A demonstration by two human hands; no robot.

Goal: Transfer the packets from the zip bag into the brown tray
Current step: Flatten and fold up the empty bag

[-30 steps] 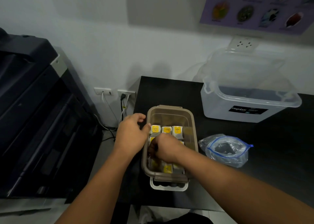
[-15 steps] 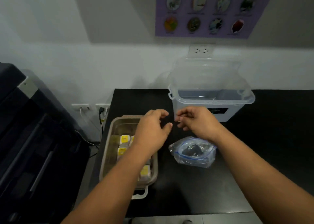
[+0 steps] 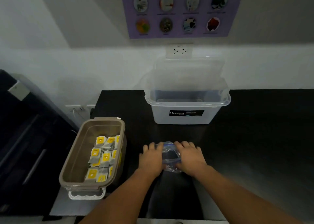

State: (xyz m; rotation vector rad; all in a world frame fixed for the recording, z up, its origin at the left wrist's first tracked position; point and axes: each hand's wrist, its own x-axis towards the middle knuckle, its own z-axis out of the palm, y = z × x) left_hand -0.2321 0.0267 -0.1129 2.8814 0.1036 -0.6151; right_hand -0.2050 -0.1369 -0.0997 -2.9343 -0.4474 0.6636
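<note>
A brown tray stands at the left end of the black table, holding several grey packets with yellow labels along its right side. To its right lies a clear zip bag with a blue seal, crumpled flat on the table. My left hand rests palm down on the bag's left side and my right hand on its right side, fingers spread. I cannot see any packets inside the bag.
A large clear storage box labelled Megabox, lid raised against the wall, stands at the back of the black table. A dark machine fills the left. Wall sockets sit low behind the tray.
Both hands left the tray, moved right and came down onto the zip bag. The view swung right, so the tray now sits at the left.
</note>
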